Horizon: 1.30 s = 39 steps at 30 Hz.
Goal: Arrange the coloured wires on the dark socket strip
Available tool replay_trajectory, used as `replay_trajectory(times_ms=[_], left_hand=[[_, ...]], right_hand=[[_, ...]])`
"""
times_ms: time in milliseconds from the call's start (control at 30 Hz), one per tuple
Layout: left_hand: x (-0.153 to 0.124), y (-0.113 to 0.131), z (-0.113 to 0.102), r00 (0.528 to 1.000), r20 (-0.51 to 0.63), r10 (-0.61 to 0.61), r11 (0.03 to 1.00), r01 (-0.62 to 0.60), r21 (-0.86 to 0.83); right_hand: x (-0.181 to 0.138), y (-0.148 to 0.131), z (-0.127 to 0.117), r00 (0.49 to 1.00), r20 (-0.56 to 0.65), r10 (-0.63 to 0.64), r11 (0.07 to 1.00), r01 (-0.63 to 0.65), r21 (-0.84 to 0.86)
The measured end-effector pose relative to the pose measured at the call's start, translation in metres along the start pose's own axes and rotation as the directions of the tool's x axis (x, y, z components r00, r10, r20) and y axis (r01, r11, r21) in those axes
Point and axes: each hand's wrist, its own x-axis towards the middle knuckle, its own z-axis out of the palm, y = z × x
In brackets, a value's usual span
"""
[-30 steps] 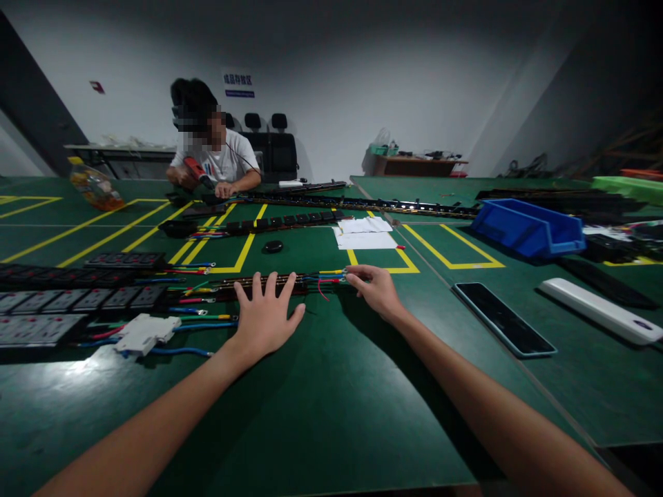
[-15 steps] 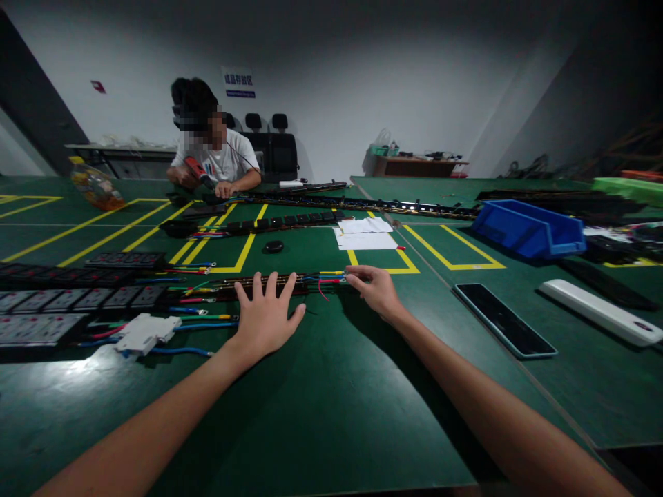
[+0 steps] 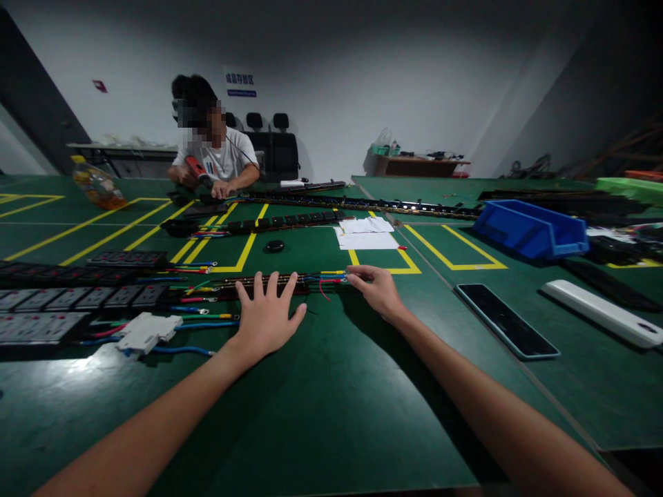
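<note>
My left hand (image 3: 266, 314) lies with its fingers spread over a long dark strip with copper-coloured bars (image 3: 277, 281). From the right end of that strip run blue, yellow and red wires (image 3: 326, 279) with ring terminals. My right hand (image 3: 378, 288) has its thumb and forefinger pinched at the tip of a wire there; the fingertips partly hide that end. To the left of my left hand are several black socket strips (image 3: 77, 299), their coloured wire leads pointing right. Among the nearest leads rests a whitish plastic piece (image 3: 146, 333).
Across the green table (image 3: 331, 414), a co-worker (image 3: 220, 155) in a white shirt holds a red power tool (image 3: 198, 170). White papers (image 3: 367, 239), a round black cap (image 3: 274, 246), a phone (image 3: 505, 321), a white oblong case (image 3: 601, 313), a blue bin (image 3: 533, 231) and a bottle (image 3: 98, 185) lie around.
Both hands keep the same place and grip on the strip and wire. The view has shifted very slightly; the co-worker's head and hands have moved a little.
</note>
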Motion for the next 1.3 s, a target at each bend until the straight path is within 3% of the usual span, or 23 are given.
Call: replay_trajectory(times_ms=[1300], left_hand=[[-0.0058,0.002,-0.0042,1.0,0.023,-0.019,0.999,0.02,-0.031]], right_hand=[[-0.0028,0.0017,-0.0006,1.0,-0.007,0.021,0.999,-0.021,0.028]])
